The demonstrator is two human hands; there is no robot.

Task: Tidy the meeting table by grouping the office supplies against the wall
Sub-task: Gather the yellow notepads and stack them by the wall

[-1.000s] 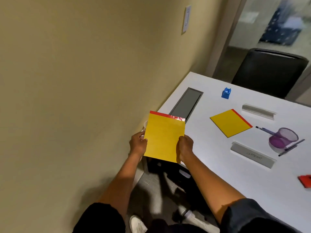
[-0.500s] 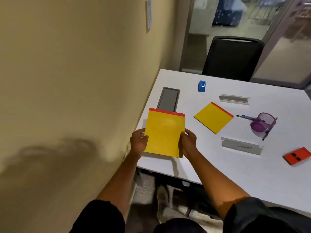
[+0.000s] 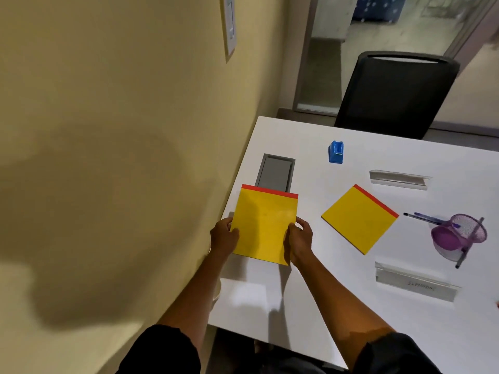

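Observation:
I hold a yellow pad with a red top strip just above the white table, near the wall-side edge. My left hand grips its left edge and my right hand grips its right edge. A second yellow pad lies flat further right. A purple mesh cup lies tipped on its side with pens by it. Two grey name-plate holders and a small blue holder rest on the table.
The beige wall runs along the table's left edge. A grey cable hatch is set into the table by the wall, partly behind the held pad. A black chair stands at the far end. Something red shows at the right frame edge.
My view has swung from the wall toward the table. The pad in both hands has come over the table corner, near the cable hatch, and lower.

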